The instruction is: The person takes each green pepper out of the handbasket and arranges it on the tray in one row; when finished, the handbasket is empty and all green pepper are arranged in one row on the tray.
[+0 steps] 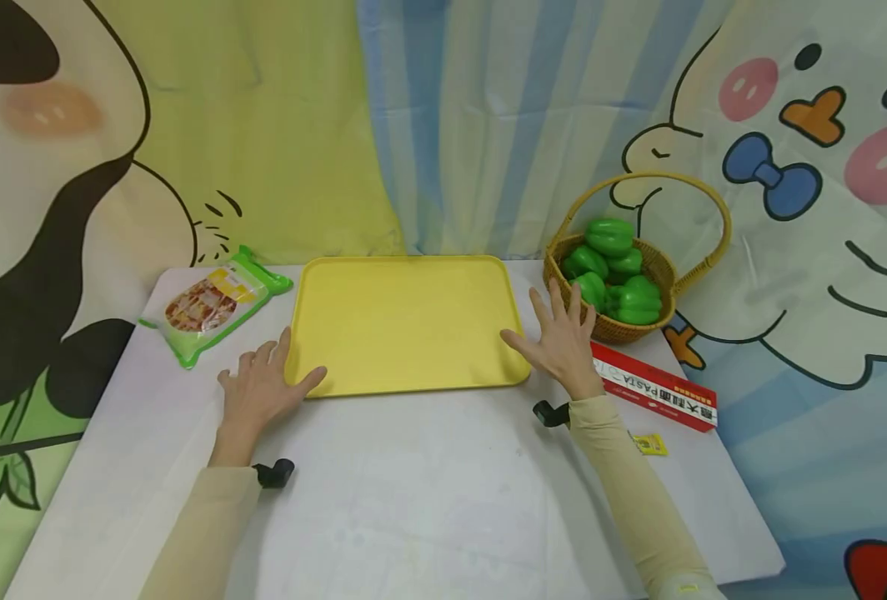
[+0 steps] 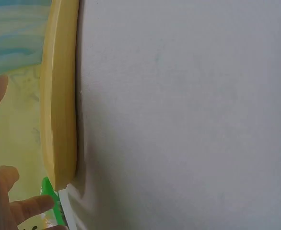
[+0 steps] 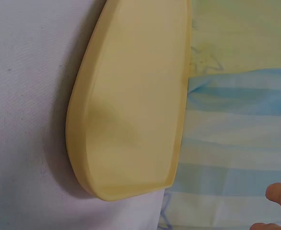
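A yellow rectangular tray (image 1: 406,325) lies on the white table, its long front side toward me. Beside its front left corner is my left hand (image 1: 259,392), fingers spread, the thumb overlapping the tray's edge in the head view. My right hand (image 1: 563,346) is at the tray's right side with fingers fanned out and nothing held. The left wrist view shows the tray's rim (image 2: 61,105) edge-on, with several left fingers (image 2: 32,207) at the lower left. From the right wrist, the tray (image 3: 135,105) appears with its rounded corner, and fingertips (image 3: 280,192) show at the right border.
Left of the tray lies a green-and-clear food packet (image 1: 203,308). At the back right stands a wicker basket (image 1: 619,332) of green bell peppers (image 1: 610,237). A red pasta box (image 1: 657,387) and a small yellow sachet (image 1: 650,444) lie to the right. Printed curtains hang behind.
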`<state>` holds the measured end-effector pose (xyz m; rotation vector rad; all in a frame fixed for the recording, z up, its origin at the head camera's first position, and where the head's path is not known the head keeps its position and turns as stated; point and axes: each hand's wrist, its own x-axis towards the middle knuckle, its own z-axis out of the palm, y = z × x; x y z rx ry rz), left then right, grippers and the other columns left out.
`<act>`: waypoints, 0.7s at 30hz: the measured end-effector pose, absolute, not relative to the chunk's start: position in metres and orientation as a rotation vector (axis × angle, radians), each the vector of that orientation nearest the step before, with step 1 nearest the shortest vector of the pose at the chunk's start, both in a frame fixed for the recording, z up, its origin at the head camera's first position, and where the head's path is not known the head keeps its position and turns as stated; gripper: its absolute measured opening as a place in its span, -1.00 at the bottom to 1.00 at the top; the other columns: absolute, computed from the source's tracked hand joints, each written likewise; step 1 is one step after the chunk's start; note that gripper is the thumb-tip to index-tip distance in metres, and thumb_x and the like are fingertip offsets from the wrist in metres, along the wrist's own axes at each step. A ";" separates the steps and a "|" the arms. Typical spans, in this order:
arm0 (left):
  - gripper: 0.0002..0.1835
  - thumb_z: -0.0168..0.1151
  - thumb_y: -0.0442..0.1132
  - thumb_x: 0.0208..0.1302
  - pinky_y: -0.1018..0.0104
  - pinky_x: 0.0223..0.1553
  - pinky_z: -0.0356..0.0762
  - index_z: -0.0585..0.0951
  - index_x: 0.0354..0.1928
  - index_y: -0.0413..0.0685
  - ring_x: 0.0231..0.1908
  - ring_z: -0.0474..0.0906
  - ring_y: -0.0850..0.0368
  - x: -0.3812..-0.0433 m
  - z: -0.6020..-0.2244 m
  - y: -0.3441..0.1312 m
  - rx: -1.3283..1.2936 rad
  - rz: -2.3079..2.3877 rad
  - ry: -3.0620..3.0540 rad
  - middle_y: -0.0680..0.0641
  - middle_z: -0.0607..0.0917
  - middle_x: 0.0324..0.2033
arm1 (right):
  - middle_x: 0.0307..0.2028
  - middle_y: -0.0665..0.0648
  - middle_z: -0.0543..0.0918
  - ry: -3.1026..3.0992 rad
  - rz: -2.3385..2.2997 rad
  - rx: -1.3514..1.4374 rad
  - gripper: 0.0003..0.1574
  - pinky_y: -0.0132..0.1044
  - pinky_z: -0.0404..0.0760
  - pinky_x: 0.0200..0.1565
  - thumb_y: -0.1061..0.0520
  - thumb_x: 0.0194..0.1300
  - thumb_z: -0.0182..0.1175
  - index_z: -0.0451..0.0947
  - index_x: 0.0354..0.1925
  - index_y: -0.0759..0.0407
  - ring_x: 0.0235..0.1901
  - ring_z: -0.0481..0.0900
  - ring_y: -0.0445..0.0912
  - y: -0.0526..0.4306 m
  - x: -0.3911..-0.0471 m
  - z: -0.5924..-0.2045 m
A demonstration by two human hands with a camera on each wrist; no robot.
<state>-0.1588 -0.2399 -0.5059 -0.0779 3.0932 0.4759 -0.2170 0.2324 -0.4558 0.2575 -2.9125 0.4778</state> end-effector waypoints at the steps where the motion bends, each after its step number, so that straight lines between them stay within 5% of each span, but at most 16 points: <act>1: 0.19 -0.14 0.66 0.16 -0.65 0.00 0.10 -0.06 0.62 0.04 0.24 0.21 -0.52 -0.158 -0.507 -0.240 -0.081 0.477 3.091 -0.40 0.34 0.36 | 0.62 0.22 -0.10 -2.909 0.468 0.261 0.23 0.53 -0.24 0.38 -0.68 0.18 0.01 0.03 0.59 -0.14 0.59 -0.35 0.36 0.233 -0.217 -0.456; 10: 0.32 -0.14 0.69 0.12 -0.19 -0.27 0.35 -0.13 0.60 -0.20 -0.04 0.42 -0.34 -0.152 -0.516 -0.246 -0.095 0.517 2.992 -0.44 0.45 0.04 | 0.48 0.37 0.25 -2.772 0.426 0.339 0.12 0.47 -0.03 0.38 -0.50 0.16 0.20 0.30 0.47 0.09 0.52 -0.05 0.45 0.244 -0.217 -0.454; 21: 0.39 -0.10 0.75 0.01 -0.54 -0.05 0.29 -0.10 0.60 -0.18 0.10 0.46 -0.43 -0.148 -0.517 -0.247 -0.076 0.531 2.885 -0.46 0.49 0.16 | 0.43 0.39 0.27 -2.771 0.356 0.243 0.06 0.47 0.00 0.37 -0.43 0.14 0.25 0.35 0.41 0.15 0.48 0.00 0.46 0.286 -0.223 -0.445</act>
